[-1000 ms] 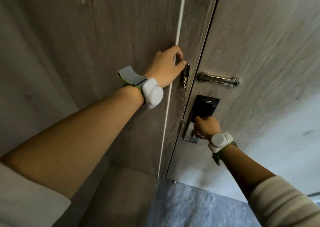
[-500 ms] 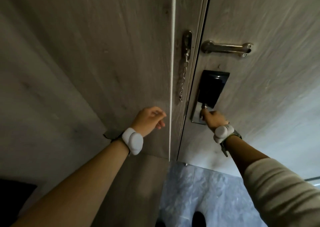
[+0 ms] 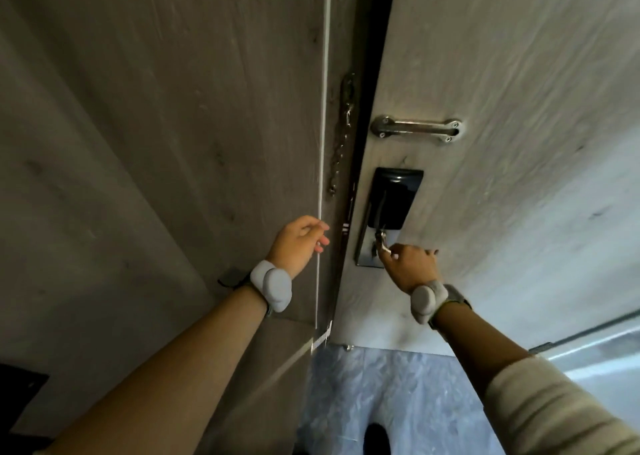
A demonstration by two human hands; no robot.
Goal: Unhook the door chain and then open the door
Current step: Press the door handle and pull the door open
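Observation:
The door chain point(image 3: 341, 142) hangs loose down the frame from its mount, free of the metal slide track point(image 3: 417, 129) on the grey wooden door point(image 3: 519, 73). A dark gap point(image 3: 372, 73) shows between door edge and frame. Below the track sits a black lock plate point(image 3: 391, 198) with a metal lever handle point(image 3: 382, 241). My right hand point(image 3: 408, 262) is closed around that handle. My left hand point(image 3: 299, 243) hovers by the frame's edge below the chain, fingers loosely apart, holding nothing.
A wood-panelled wall point(image 3: 156, 142) fills the left side with a pale vertical strip point(image 3: 323, 142). Blue-grey marbled floor point(image 3: 398, 392) lies below, with a dark shoe tip point(image 3: 377, 439). A dark object point(image 3: 20, 385) sits at the lower left.
My left hand let go near the chain mount and dropped down beside the frame. The chain now hangs free. A dark gap has widened along the door's edge while my right hand stays on the handle.

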